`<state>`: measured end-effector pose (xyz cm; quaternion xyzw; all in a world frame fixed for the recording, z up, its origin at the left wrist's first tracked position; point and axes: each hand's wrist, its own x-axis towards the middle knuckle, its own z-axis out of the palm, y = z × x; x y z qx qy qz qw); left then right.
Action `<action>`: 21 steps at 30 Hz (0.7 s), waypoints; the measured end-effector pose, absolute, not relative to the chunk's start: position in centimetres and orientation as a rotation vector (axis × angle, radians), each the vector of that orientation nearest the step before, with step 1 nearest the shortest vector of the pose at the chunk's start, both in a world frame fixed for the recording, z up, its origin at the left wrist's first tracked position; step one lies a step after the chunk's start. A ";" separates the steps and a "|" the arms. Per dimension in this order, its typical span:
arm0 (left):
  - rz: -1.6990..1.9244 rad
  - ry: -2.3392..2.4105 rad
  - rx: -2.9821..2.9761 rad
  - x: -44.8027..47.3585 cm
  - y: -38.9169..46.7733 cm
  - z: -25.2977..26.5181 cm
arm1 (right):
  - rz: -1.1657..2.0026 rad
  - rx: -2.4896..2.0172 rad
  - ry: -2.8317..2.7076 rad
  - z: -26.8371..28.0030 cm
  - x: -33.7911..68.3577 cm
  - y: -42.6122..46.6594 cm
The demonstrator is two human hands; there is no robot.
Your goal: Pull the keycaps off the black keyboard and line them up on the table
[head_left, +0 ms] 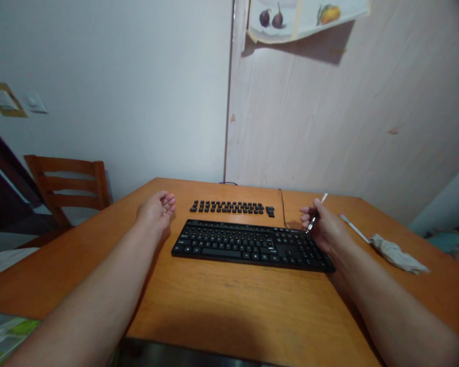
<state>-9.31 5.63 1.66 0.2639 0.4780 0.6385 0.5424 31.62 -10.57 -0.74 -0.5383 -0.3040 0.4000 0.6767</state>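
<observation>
A black keyboard [229, 253] lies on the wooden table in front of me. Its upper rows look bare of keycaps. Behind it, loose black keycaps [229, 208] are laid out in rows, with a larger black piece [270, 211] at their right end. My right hand [323, 224] grips a slim silvery tool [312, 222] like a pen, over the keyboard's right end; its exact kind is unclear. My left hand [158, 210] is held left of the keyboard, palm turned inward, fingers loosely bent and nothing in them.
A white, thin-handled stick [354, 227] and a crumpled grey cloth [396, 253] lie on the table [229, 300] to the right. The keyboard's cable [283, 209] runs toward the back. A wooden chair [71, 181] stands at the left; a wall rises behind.
</observation>
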 end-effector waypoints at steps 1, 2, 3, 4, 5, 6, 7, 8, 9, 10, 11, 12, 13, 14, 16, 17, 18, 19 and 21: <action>1.507 1.146 0.622 -9.6 5.7 1.3 | 0.898 -1.210 -0.682 -0.8 31.7 -10.5; 1.499 1.154 0.619 -9.8 5.7 0.9 | 0.899 -1.209 -0.678 -0.9 31.7 -10.5; 1.494 1.159 0.619 -9.9 5.7 0.5 | 0.904 -1.207 -0.673 -1.0 31.7 -10.4; 1.488 1.160 0.624 -9.9 5.6 0.1 | 0.911 -1.202 -0.667 -1.1 31.7 -10.4; 1.478 1.157 0.633 -9.9 5.5 -0.2 | 0.919 -1.195 -0.662 -1.1 31.7 -10.3; 1.476 1.150 0.647 -9.8 5.3 -0.6 | 0.923 -1.187 -0.659 -1.2 31.7 -10.3; 1.473 1.139 0.664 -9.6 5.1 -0.9 | 0.922 -1.180 -0.658 -1.2 31.6 -10.3; 1.468 1.124 0.687 -9.4 4.9 -1.2 | 0.917 -1.173 -0.660 -1.2 31.6 -10.3; 1.462 1.103 0.724 -9.2 4.7 -1.4 | 0.910 -1.169 -0.661 -1.2 31.6 -10.3; 1.456 1.075 0.785 -9.0 4.5 -1.6 | 0.904 -1.166 -0.661 -1.2 31.6 -10.4; 1.452 1.052 0.837 -8.8 4.3 -1.8 | 0.901 -1.163 -0.659 -1.2 31.6 -10.4; 1.448 1.031 0.883 -8.6 4.2 -1.9 | 0.901 -1.160 -0.655 -1.2 31.6 -10.4; 1.439 1.009 0.925 -8.4 4.0 -2.0 | 0.902 -1.157 -0.652 -1.2 31.6 -10.4; 1.426 0.995 0.960 -8.2 3.9 -2.1 | 0.898 -1.155 -0.649 -1.2 31.7 -10.4; 1.389 0.983 1.019 -7.8 3.6 -2.2 | 0.879 -1.155 -0.645 -1.3 31.9 -10.4; 1.372 0.981 1.041 -7.7 3.5 -2.2 | 0.862 -1.155 -0.640 -1.4 32.0 -10.3; 1.360 0.978 1.058 -7.5 3.4 -2.3 | 0.840 -1.153 -0.632 -1.4 32.2 -10.3; 1.351 0.974 1.073 -7.4 3.3 -2.3 | 0.817 -1.153 -0.621 -1.5 32.4 -10.3; 1.335 0.955 1.096 -7.2 3.2 -2.4 | 0.774 -1.153 -0.591 -1.7 32.8 -10.2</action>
